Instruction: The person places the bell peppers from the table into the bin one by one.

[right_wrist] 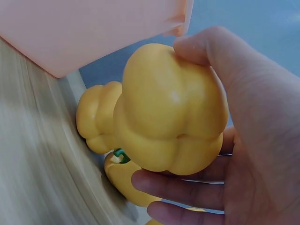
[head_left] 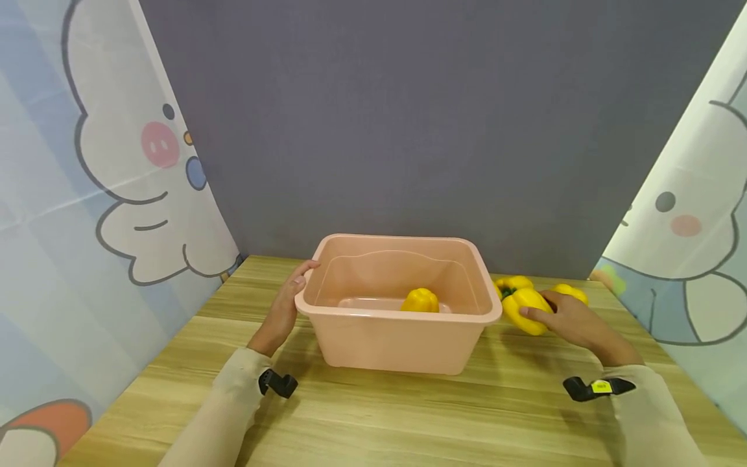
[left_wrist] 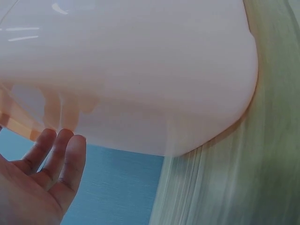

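My right hand (head_left: 569, 318) grips a yellow bell pepper (head_left: 528, 311) to the right of a pink plastic tub (head_left: 397, 340). In the right wrist view, the thumb lies over one side of that pepper and fingers lie along the opposite side. My left hand (head_left: 286, 301) rests at the tub's left rim. From the left wrist view, three loosely extended fingers (left_wrist: 70, 164) are at the tub's outer wall; whether each one touches cannot be told. Inside the tub sits one yellow bell pepper (head_left: 420, 301), its lower part hidden by the front wall.
Other yellow bell peppers (right_wrist: 96, 117) lie behind the held one, one showing a green stem (right_wrist: 122, 155). Another pepper (head_left: 572, 293) is partly hidden by my right hand. A grey panel (head_left: 397, 130) stands behind the wooden table (head_left: 373, 421), with printed cloths (head_left: 117, 259) at both sides.
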Motion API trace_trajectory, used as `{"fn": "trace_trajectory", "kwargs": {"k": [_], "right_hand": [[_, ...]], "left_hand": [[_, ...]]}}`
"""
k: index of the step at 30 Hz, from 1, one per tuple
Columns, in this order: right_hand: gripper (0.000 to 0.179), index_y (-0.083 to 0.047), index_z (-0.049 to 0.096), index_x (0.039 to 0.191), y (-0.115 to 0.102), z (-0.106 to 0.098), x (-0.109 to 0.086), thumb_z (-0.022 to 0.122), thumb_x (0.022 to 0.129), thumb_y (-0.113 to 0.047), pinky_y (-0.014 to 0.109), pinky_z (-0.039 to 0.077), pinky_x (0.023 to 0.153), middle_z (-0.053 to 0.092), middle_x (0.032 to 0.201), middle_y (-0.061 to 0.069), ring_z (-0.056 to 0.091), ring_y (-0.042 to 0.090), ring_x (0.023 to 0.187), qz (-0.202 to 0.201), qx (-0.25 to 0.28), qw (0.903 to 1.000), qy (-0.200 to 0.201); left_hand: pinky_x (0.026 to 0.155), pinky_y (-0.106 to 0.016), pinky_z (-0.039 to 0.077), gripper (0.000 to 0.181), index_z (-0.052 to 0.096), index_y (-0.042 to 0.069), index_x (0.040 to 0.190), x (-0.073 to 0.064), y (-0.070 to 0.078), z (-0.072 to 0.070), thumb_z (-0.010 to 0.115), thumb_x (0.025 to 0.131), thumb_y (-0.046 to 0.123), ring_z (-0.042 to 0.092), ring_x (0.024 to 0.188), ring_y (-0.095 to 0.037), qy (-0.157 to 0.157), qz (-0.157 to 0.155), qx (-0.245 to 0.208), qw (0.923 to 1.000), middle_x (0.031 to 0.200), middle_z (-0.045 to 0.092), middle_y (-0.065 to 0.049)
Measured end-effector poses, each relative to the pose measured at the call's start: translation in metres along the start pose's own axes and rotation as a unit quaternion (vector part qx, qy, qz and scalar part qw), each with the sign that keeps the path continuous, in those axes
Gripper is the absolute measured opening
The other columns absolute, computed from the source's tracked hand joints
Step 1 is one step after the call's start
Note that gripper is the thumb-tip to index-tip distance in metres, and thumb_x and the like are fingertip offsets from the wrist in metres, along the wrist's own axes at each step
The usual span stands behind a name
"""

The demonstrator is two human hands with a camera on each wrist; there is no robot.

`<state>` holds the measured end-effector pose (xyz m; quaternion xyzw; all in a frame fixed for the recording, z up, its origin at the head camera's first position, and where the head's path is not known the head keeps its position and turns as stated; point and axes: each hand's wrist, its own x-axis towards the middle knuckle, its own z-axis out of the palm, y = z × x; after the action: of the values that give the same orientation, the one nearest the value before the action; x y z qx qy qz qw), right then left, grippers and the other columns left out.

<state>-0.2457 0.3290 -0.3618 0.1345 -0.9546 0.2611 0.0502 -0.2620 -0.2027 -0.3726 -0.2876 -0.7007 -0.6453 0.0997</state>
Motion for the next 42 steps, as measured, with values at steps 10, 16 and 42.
{"fn": "trace_trajectory", "kwargs": {"k": [10,16,42], "right_hand": [[0.053,0.003,0.062,0.116,-0.002,-0.001,0.002,0.062,0.096,-0.046,0.036,0.042,0.064,0.057,0.083,0.004,0.052,0.021,0.074,-0.005,-0.004,0.9999,0.011],[0.055,0.003,0.062,0.116,-0.003,-0.003,0.003,0.063,0.096,-0.048,0.037,0.042,0.065,0.058,0.083,0.005,0.052,0.022,0.074,0.0,-0.015,0.9996,0.024],[0.067,0.008,0.054,0.133,-0.018,-0.015,0.0,0.063,0.096,-0.047,0.039,0.048,0.071,0.065,0.105,0.018,0.056,0.029,0.086,0.0,0.001,0.9984,0.057]], "left_hand": [[0.097,-0.025,0.04,0.053,0.033,-0.006,0.146,-0.004,0.0,-0.003,0.025,0.109,0.03,0.042,0.127,-0.032,0.002,0.003,0.013,0.9999,0.145,0.037,-0.026],[0.097,-0.025,0.041,0.055,0.034,-0.002,0.148,-0.005,0.001,-0.004,0.027,0.108,0.035,0.04,0.129,-0.033,-0.003,-0.008,0.022,0.9997,0.148,0.037,-0.023],[0.093,-0.039,0.042,0.053,0.035,0.009,0.154,0.0,0.013,-0.01,0.035,0.105,0.029,0.043,0.128,-0.036,-0.013,-0.074,0.062,0.9952,0.156,0.032,-0.015]]}}
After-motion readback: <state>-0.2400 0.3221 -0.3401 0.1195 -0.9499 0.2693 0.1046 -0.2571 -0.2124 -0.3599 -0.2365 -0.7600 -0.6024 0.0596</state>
